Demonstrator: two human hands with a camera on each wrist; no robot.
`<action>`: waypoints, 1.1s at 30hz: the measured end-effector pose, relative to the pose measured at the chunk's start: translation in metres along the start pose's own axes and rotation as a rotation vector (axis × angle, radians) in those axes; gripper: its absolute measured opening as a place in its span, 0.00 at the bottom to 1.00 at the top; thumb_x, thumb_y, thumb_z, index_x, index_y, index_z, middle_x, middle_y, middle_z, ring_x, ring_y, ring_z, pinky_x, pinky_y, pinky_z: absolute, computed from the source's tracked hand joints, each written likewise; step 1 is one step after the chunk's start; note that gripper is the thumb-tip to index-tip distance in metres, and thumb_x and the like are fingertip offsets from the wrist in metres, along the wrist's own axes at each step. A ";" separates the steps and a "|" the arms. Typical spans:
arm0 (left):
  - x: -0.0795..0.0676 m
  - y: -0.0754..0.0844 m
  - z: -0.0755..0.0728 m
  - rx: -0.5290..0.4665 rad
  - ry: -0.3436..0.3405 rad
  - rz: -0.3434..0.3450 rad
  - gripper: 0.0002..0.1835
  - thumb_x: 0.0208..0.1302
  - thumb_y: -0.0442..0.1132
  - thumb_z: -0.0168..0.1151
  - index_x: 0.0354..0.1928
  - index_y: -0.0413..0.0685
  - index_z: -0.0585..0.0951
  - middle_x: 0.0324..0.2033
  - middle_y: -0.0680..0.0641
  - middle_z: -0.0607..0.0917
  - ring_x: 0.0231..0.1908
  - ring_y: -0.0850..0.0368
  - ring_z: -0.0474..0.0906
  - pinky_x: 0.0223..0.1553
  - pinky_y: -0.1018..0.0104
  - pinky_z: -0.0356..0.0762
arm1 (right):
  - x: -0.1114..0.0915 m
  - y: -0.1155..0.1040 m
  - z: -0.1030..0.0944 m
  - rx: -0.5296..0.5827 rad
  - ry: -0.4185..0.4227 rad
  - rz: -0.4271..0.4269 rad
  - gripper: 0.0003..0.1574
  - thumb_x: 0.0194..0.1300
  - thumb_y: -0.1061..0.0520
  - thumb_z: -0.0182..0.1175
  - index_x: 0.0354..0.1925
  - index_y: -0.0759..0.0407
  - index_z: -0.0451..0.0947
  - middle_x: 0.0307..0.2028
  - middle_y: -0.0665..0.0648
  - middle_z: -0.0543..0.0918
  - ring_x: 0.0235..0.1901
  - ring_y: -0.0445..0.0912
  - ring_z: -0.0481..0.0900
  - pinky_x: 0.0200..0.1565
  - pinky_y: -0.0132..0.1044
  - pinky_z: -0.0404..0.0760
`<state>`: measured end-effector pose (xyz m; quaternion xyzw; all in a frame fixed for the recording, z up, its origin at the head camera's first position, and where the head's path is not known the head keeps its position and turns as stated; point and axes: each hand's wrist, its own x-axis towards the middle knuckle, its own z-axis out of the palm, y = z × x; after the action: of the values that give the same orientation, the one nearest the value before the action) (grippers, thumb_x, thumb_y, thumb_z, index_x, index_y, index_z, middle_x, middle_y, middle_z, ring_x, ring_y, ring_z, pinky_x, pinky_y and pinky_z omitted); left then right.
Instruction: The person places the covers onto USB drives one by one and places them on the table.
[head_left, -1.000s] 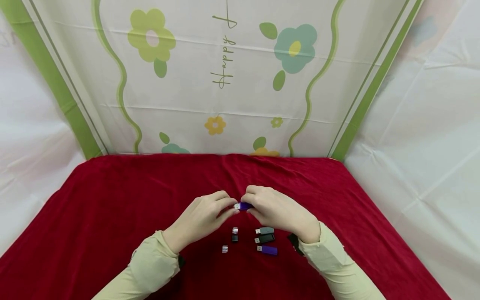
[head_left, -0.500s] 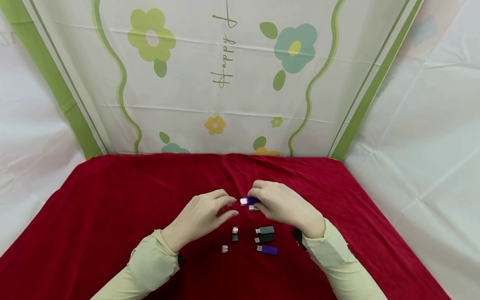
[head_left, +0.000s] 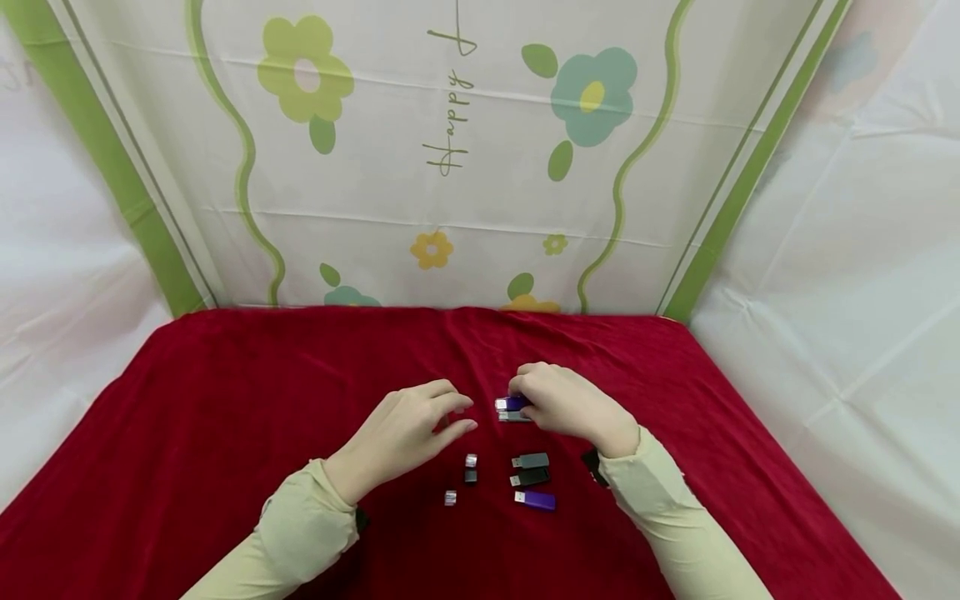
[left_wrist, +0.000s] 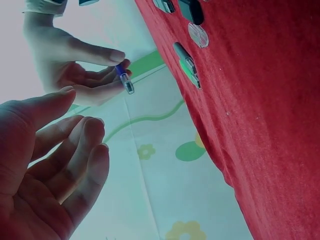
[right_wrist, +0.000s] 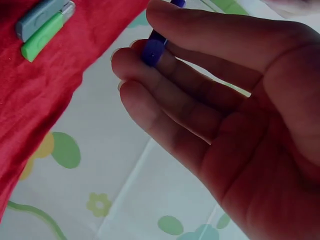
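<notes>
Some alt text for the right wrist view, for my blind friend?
A right hand pinches a purple USB stick. Beyond it, a gray stick and a green stick lie side by side on red cloth, near a flower-printed backdrop.

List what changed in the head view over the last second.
The right hand carried the purple USB stick rightward, keeping its grip. The left hand let go of that stick's connector end and now holds nothing, hardly moving. A capped grey stick came into view below the held one. Unchanged: three uncapped sticks and three loose caps on the red cloth.
</notes>
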<state>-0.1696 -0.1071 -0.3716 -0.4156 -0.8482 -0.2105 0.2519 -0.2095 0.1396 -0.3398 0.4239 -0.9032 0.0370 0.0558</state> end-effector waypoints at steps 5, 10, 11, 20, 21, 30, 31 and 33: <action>0.000 0.000 0.000 -0.003 -0.003 -0.001 0.11 0.59 0.42 0.73 0.41 0.47 0.86 0.34 0.54 0.83 0.26 0.67 0.76 0.27 0.78 0.73 | 0.002 0.006 0.011 -0.018 -0.015 0.010 0.13 0.50 0.70 0.72 0.27 0.57 0.77 0.25 0.48 0.74 0.28 0.44 0.73 0.30 0.35 0.75; -0.001 0.000 0.000 -0.004 -0.009 -0.007 0.10 0.59 0.43 0.73 0.41 0.47 0.86 0.34 0.55 0.82 0.26 0.67 0.75 0.27 0.78 0.73 | 0.005 0.011 0.023 -0.013 -0.052 0.009 0.15 0.49 0.69 0.72 0.23 0.56 0.75 0.23 0.46 0.71 0.26 0.43 0.72 0.27 0.32 0.73; -0.001 0.000 0.000 -0.005 -0.010 -0.008 0.10 0.59 0.43 0.73 0.41 0.47 0.87 0.34 0.55 0.82 0.26 0.67 0.75 0.27 0.78 0.73 | 0.005 0.012 0.025 -0.003 -0.059 0.006 0.16 0.49 0.69 0.72 0.22 0.55 0.74 0.22 0.45 0.71 0.25 0.42 0.71 0.26 0.32 0.72; -0.001 0.000 0.000 -0.007 -0.012 -0.007 0.10 0.59 0.42 0.73 0.41 0.47 0.87 0.33 0.55 0.82 0.25 0.68 0.74 0.26 0.78 0.72 | 0.008 0.015 0.034 0.071 -0.108 0.006 0.23 0.44 0.71 0.72 0.16 0.53 0.69 0.16 0.42 0.67 0.18 0.37 0.61 0.22 0.29 0.65; -0.001 0.000 0.000 -0.008 -0.013 -0.007 0.10 0.60 0.42 0.73 0.40 0.47 0.87 0.33 0.54 0.82 0.25 0.67 0.74 0.26 0.78 0.72 | 0.008 0.014 0.035 0.075 -0.113 0.004 0.23 0.44 0.72 0.72 0.15 0.52 0.69 0.15 0.42 0.67 0.17 0.36 0.60 0.21 0.29 0.64; 0.000 0.001 0.000 -0.023 -0.024 -0.009 0.09 0.60 0.42 0.72 0.40 0.48 0.87 0.34 0.54 0.83 0.26 0.67 0.75 0.27 0.78 0.73 | 0.008 0.010 0.037 0.038 -0.106 0.016 0.27 0.41 0.72 0.72 0.12 0.51 0.65 0.12 0.41 0.61 0.17 0.37 0.55 0.20 0.30 0.60; 0.000 0.001 0.000 -0.025 -0.026 -0.011 0.09 0.60 0.42 0.72 0.40 0.48 0.87 0.34 0.54 0.83 0.26 0.67 0.75 0.27 0.78 0.73 | 0.008 0.010 0.037 0.018 -0.097 0.018 0.27 0.40 0.71 0.72 0.12 0.50 0.65 0.12 0.41 0.61 0.17 0.37 0.55 0.20 0.30 0.60; 0.000 0.001 0.000 -0.031 -0.031 -0.016 0.09 0.60 0.42 0.72 0.40 0.48 0.87 0.34 0.54 0.83 0.26 0.67 0.75 0.26 0.78 0.73 | 0.008 0.010 0.040 -0.025 -0.080 0.023 0.29 0.39 0.70 0.73 0.12 0.49 0.63 0.12 0.42 0.60 0.17 0.38 0.55 0.20 0.32 0.61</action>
<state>-0.1688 -0.1064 -0.3716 -0.4158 -0.8520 -0.2191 0.2306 -0.2248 0.1350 -0.3781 0.4141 -0.9099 0.0095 0.0245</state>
